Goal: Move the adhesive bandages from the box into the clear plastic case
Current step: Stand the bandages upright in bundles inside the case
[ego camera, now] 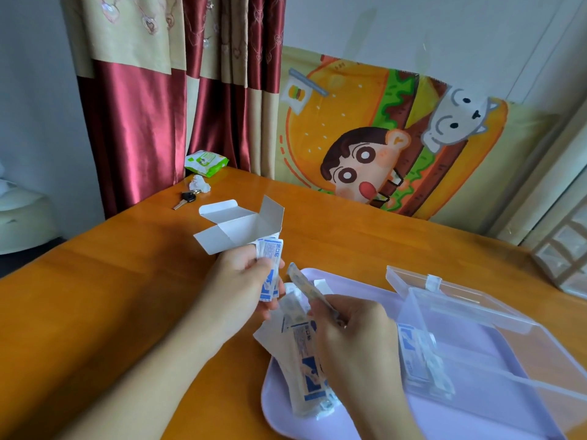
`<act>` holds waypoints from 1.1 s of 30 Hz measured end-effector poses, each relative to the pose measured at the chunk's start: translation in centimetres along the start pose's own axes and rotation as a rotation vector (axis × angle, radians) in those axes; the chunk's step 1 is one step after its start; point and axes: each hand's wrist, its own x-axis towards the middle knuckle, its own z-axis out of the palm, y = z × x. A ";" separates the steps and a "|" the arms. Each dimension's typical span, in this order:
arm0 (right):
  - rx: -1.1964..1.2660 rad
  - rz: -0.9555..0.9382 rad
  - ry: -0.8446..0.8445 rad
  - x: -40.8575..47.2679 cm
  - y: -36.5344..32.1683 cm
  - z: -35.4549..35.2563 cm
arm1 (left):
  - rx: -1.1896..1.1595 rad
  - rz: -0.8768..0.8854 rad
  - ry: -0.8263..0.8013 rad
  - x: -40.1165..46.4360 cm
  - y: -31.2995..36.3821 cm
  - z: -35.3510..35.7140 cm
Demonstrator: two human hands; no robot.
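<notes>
Mid-transfer: bandages out of the box (241, 225), not yet cased
Left hand (244, 277) gripped box and bandages; right hand (352, 331) pinched 1 bandage strip (306, 287), next needing placement right, into the open clear case (470, 338)

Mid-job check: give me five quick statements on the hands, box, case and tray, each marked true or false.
1. The left hand holds the opened box. True.
2. The clear case is shut. False: its lid stands open.
3. Some bandages already lie in the case. True.
4. The case sits on the bare table. False: it sits on the lilac tray.
5. The right hand is empty. False: it grips a bunch of bandages.
</notes>
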 end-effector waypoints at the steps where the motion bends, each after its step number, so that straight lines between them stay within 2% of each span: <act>1: -0.007 -0.005 0.006 0.0 0.0 0.0 | -0.006 -0.009 -0.007 0.0 0.1 0.0; 4: 0.003 0.009 0.018 0.3 0.1 0.1 | -0.025 -0.027 -0.043 -0.1 0.3 -0.1; 10: 0.404 0.150 -0.001 0.4 0.1 -0.9 | 0.004 0.033 -0.081 -0.4 0.2 -0.3; 13: 0.489 0.164 0.031 0.5 -0.1 -1.0 | 0.009 0.056 -0.086 -0.4 0.2 -0.2; 17: 0.396 0.161 0.118 0.4 -0.2 -1.2 | 0.005 0.076 -0.073 -0.5 0.1 -0.3; 23: -0.152 0.076 0.060 0.2 0.5 -0.8 | -0.010 0.081 0.012 -0.1 0.2 -0.7; 25: -0.357 0.021 0.048 0.0 0.4 -0.5 | -0.026 0.080 0.015 0.0 0.1 -0.7; 28: -0.365 -0.165 0.115 -0.3 0.1 -0.5 | 0.004 0.098 0.023 0.2 0.0 -0.8; 29: -0.322 -0.244 0.078 -0.4 0.0 -0.6 | 0.012 0.104 0.027 0.2 -0.1 -0.8; 31: -0.267 -0.371 -0.101 -0.7 -0.5 -0.6 | -0.006 0.099 0.032 0.3 -0.2 -0.7; 33: -0.301 -0.454 -0.249 -1.1 -0.8 -0.3 | -0.019 0.089 0.030 0.4 -0.2 -0.7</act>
